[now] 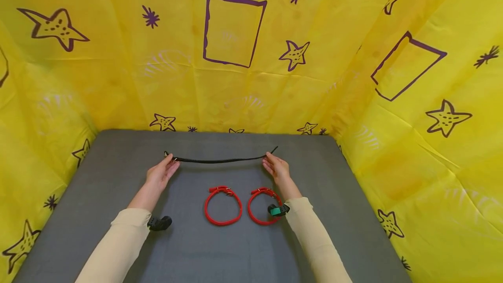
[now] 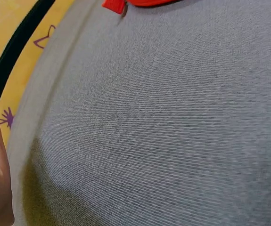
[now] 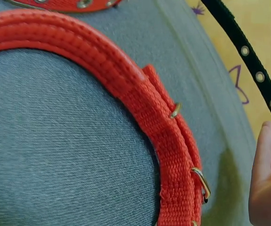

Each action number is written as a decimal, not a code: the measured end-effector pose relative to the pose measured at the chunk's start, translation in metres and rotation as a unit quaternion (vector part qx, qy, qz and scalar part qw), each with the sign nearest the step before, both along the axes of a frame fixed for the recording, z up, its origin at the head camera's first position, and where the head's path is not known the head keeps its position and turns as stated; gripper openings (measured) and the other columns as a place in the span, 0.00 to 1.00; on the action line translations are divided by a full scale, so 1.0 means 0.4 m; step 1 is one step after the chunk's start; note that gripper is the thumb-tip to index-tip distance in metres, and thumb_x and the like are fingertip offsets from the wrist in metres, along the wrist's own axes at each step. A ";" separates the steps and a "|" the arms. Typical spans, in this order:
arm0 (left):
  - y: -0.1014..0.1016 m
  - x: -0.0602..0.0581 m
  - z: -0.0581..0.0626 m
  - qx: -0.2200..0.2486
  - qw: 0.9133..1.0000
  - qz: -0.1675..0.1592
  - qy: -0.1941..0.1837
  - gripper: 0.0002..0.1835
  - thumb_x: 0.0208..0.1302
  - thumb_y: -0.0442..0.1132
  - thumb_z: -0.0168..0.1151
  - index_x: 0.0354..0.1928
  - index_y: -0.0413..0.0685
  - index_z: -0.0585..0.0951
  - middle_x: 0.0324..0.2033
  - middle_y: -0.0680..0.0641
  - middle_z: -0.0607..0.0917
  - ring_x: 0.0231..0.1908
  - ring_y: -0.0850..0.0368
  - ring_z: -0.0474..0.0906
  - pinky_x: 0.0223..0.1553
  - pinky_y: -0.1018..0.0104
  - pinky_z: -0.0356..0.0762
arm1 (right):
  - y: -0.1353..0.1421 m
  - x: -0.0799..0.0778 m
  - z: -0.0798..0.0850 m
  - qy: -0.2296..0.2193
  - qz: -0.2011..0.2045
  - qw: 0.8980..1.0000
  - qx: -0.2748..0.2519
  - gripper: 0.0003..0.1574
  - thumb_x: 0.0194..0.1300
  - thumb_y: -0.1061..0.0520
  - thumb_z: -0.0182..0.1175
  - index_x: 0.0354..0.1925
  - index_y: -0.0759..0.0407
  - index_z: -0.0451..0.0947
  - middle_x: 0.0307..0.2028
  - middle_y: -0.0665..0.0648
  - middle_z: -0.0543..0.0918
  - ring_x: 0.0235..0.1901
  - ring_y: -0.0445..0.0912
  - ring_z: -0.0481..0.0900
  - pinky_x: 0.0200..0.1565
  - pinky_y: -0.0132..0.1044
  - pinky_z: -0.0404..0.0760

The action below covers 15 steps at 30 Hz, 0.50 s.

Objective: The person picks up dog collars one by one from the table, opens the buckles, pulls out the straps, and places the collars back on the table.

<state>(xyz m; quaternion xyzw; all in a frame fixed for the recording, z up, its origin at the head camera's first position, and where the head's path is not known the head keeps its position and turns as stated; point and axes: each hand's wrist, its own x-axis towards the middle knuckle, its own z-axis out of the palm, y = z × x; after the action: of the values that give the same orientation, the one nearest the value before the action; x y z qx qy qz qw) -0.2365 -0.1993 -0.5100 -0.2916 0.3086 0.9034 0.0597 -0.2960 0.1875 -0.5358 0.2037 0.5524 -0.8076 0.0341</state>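
A black collar (image 1: 218, 161) is stretched out nearly level between both hands, over the far part of the table. My left hand (image 1: 160, 173) pinches its buckle end. Toward the other end, my right hand (image 1: 278, 168) pinches the strap, and a short tip sticks out past the fingers. Metal eyelets line the black strap (image 3: 260, 76) in the right wrist view. Nearer to me, two red collars lie buckled into rings: a left one (image 1: 223, 223) and a right one (image 1: 251, 211). The right wrist partly covers the right ring in the head view.
A grey cloth-covered table (image 1: 188, 248) lies under everything. Yellow fabric walls (image 1: 177, 86) with drawn stars and frames rise at the back and both sides. Each wrist wears a black camera strap, the left one (image 1: 160, 223) hanging over the table.
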 end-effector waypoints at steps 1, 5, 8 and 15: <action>0.000 -0.003 -0.001 -0.001 1.000 0.000 -0.002 0.07 0.65 0.31 0.62 0.27 0.42 0.82 0.26 0.45 0.83 0.31 0.53 0.86 0.50 0.65 0.77 | 0.002 -0.003 -0.003 -0.005 0.000 1.000 0.002 0.23 0.64 0.58 0.66 0.52 0.72 0.75 0.30 0.54 0.85 0.31 0.43 0.85 0.41 0.36 0.84; 0.007 -0.016 -0.007 -0.014 1.000 -0.001 -0.008 0.08 0.66 0.31 0.61 0.27 0.42 0.81 0.25 0.45 0.83 0.30 0.53 0.86 0.52 0.64 0.76 | 0.008 -0.016 -0.015 -0.024 -0.001 1.000 0.005 0.22 0.63 0.57 0.67 0.50 0.71 0.77 0.30 0.55 0.86 0.31 0.44 0.86 0.44 0.37 0.83; 0.015 -0.026 -0.010 -0.028 0.999 0.005 -0.015 0.08 0.66 0.30 0.60 0.28 0.42 0.80 0.25 0.45 0.82 0.29 0.54 0.86 0.51 0.64 0.77 | 0.013 -0.022 -0.023 -0.029 -0.001 1.000 0.009 0.21 0.63 0.58 0.67 0.50 0.71 0.78 0.31 0.56 0.86 0.32 0.44 0.86 0.46 0.39 0.82; 0.029 -0.051 -0.015 -0.057 0.998 0.013 -0.039 0.05 0.65 0.31 0.62 0.31 0.40 0.80 0.22 0.45 0.83 0.26 0.55 0.86 0.48 0.64 0.79 | 0.018 -0.032 -0.031 -0.033 0.004 0.999 0.025 0.17 0.65 0.60 0.65 0.48 0.71 0.79 0.34 0.59 0.86 0.35 0.46 0.86 0.47 0.39 0.82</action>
<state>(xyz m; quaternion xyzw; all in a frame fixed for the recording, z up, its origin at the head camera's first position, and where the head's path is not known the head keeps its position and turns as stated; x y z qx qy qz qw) -0.2570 -0.1875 -0.5161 -0.3332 0.3530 0.8732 0.0436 -0.3090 0.1948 -0.5482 0.2289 0.5715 -0.7864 0.0508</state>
